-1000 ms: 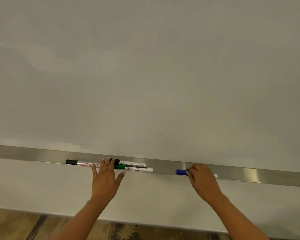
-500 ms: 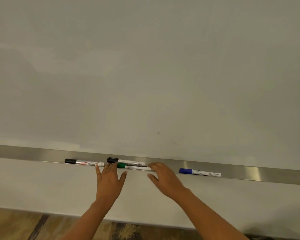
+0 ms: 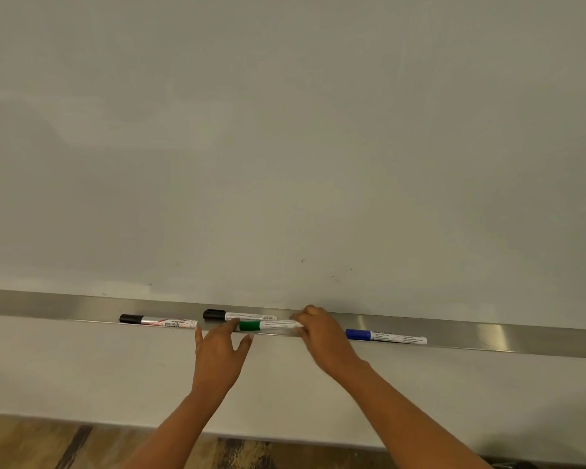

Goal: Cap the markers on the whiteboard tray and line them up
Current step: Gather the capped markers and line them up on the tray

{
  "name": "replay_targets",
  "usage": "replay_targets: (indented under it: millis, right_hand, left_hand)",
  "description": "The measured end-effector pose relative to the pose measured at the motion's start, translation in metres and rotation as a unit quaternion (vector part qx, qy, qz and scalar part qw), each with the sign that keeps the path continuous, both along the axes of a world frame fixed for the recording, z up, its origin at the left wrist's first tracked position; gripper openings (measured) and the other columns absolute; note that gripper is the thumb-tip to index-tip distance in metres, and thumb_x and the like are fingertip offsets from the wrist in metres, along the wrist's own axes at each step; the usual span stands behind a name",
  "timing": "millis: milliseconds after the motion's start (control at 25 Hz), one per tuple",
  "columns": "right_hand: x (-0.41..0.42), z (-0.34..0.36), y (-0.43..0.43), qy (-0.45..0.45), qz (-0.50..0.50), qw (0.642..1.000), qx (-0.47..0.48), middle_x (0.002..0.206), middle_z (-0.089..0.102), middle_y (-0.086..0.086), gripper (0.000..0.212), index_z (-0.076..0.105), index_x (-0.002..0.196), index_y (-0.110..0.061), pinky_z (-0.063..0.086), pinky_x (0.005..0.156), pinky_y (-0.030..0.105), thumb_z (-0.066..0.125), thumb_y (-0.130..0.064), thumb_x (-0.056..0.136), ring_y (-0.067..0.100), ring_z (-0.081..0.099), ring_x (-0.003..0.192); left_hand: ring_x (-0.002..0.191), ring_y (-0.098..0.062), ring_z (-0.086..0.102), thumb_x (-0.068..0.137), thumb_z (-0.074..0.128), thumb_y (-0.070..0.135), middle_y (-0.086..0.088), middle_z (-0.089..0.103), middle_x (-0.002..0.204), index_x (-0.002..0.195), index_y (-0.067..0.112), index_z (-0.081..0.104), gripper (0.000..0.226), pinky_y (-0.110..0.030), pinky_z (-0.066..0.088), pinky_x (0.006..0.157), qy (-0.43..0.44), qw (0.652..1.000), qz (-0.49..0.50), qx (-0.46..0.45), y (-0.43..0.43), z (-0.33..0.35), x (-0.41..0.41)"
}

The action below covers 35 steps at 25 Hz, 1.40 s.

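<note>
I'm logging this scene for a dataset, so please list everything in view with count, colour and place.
black-capped markers: 2, white barrels, on the tray, one far left, one behind the green one
green-capped marker: 1, white barrel, mid tray, held at its right end
blue-capped marker: 1, white barrel, right on the tray, apart from the hands
tray: 1, silver metal, along the whiteboard's bottom edge
whiteboard: 1, white, fills the upper view
floor: brown wood, bottom edge
left hand: open, fingers by the green cap
right hand: gripping the green-capped marker
</note>
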State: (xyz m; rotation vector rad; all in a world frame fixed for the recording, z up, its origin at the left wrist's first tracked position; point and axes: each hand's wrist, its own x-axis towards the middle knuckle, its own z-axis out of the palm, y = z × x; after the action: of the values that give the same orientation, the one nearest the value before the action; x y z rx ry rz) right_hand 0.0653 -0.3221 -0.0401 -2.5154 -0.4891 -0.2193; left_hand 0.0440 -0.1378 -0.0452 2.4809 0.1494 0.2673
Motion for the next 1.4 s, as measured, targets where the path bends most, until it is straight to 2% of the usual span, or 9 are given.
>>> replay_targets:
  millis: [160,400,640,720,800,920,1000,1120,1400]
  right_hand:
    - [-0.005,0.002,-0.063,-0.001,-0.062,0.998,0.002,0.103,0.067,0.013,0.038,0.061,0.108,-0.012,0.046,0.079,0.046,0.037,-0.029,0.085,0.033,0.057,0.093]
    - [-0.012,-0.007,-0.137,0.050,-0.148,0.983,-0.098,0.111,0.063,0.003,0.025,0.056,0.114,-0.021,0.032,0.078,0.035,0.040,-0.018,0.095,0.024,0.051,0.103]
    - [-0.014,-0.009,-0.137,0.029,-0.147,0.983,-0.110,0.106,0.063,0.008,0.029,0.061,0.108,-0.016,0.036,0.076,0.039,0.037,-0.012,0.092,0.028,0.052,0.099]
    - [-0.018,-0.008,-0.127,0.000,-0.162,0.983,-0.084,0.102,0.066,0.010,0.036,0.063,0.104,-0.013,0.037,0.075,0.039,0.032,-0.019,0.086,0.031,0.056,0.095]
    - [-0.023,-0.010,-0.111,-0.025,-0.164,0.983,-0.073,0.104,0.067,0.011,0.046,0.062,0.105,-0.010,0.043,0.081,0.044,0.026,-0.030,0.086,0.031,0.060,0.095]
    - [-0.030,-0.018,-0.085,-0.041,-0.150,0.984,-0.088,0.110,0.067,0.008,0.052,0.060,0.109,-0.011,0.045,0.090,0.046,0.024,-0.043,0.088,0.025,0.061,0.100]
    - [-0.032,-0.021,-0.077,-0.038,-0.146,0.983,-0.105,0.111,0.067,0.005,0.063,0.058,0.111,-0.013,0.044,0.093,0.043,0.013,-0.053,0.092,0.021,0.061,0.103]
    - [-0.032,-0.020,-0.078,-0.038,-0.161,0.980,-0.106,0.107,0.069,0.004,0.074,0.059,0.109,-0.014,0.045,0.092,0.043,0.001,-0.055,0.091,0.020,0.063,0.100]
    - [-0.035,-0.022,-0.092,-0.047,-0.188,0.976,-0.102,0.104,0.069,0.006,0.075,0.059,0.108,-0.013,0.048,0.089,0.047,0.001,-0.056,0.090,0.023,0.064,0.097]
  left_hand:
    - [0.110,-0.027,0.061,0.086,0.058,0.021,-0.016,0.068,0.115,0.116,0.007,0.060,0.033,-0.039,0.012,0.117,-0.011,1.000,-0.020,0.004,-0.001,-0.003,-0.004]
    - [0.123,-0.032,0.051,0.086,0.059,0.018,-0.018,0.061,0.125,0.117,0.004,0.061,0.034,-0.042,0.023,0.114,-0.016,0.999,-0.022,0.041,-0.008,-0.003,-0.009]
    - [0.126,-0.028,0.049,0.086,0.058,0.019,-0.017,0.058,0.128,0.120,0.003,0.058,0.037,-0.039,0.018,0.114,-0.020,0.995,-0.052,0.079,-0.001,-0.018,-0.006]
    - [0.126,-0.031,0.049,0.085,0.060,0.018,-0.020,0.059,0.127,0.119,0.002,0.058,0.038,-0.041,0.020,0.112,-0.018,0.993,-0.057,0.101,-0.001,-0.022,-0.007]
    - [0.118,-0.035,0.055,0.083,0.060,0.020,-0.022,0.063,0.119,0.113,0.000,0.062,0.037,-0.043,0.026,0.106,-0.021,0.988,-0.064,0.138,0.000,-0.028,-0.008]
    - [0.109,-0.037,0.061,0.075,0.055,0.027,-0.022,0.068,0.110,0.107,-0.001,0.066,0.043,-0.045,0.031,0.098,-0.021,0.985,-0.064,0.159,0.002,-0.033,-0.008]
    - [0.109,-0.037,0.061,0.075,0.054,0.027,-0.022,0.068,0.110,0.107,-0.001,0.066,0.044,-0.047,0.033,0.098,-0.025,0.984,-0.061,0.166,0.002,-0.033,-0.007]
    - [0.105,-0.036,0.064,0.073,0.056,0.027,-0.021,0.070,0.107,0.106,-0.001,0.067,0.044,-0.049,0.037,0.095,-0.024,0.980,-0.068,0.187,0.002,-0.033,-0.008]
    - [0.119,-0.035,0.054,0.082,0.056,0.026,-0.021,0.062,0.121,0.117,0.000,0.060,0.044,-0.041,0.024,0.103,-0.022,0.982,-0.064,0.174,0.004,-0.036,-0.007]
